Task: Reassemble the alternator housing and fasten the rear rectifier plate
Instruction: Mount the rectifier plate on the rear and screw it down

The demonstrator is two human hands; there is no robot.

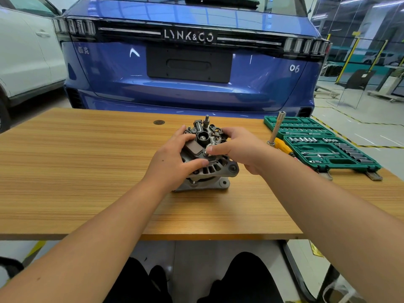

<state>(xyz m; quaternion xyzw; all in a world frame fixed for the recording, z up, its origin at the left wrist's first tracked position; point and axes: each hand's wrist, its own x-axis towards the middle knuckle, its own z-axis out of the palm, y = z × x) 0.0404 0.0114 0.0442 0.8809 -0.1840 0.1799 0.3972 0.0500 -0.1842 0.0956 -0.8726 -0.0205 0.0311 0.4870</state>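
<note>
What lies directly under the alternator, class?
The alternator stands on the wooden table. Its underside is hidden, and the left hand covers its left flank.

place: car workshop | evidence: blue car (190, 62) behind wooden table (87, 171); green socket set (323, 145); yellow floor markings (341, 125)

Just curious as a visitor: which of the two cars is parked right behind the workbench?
The blue car, its tail facing the table. The white car stands off to the left, showing only its side.

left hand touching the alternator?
Touching. The head view shows the left hand gripping the alternator, thumb on its vented housing.
</note>
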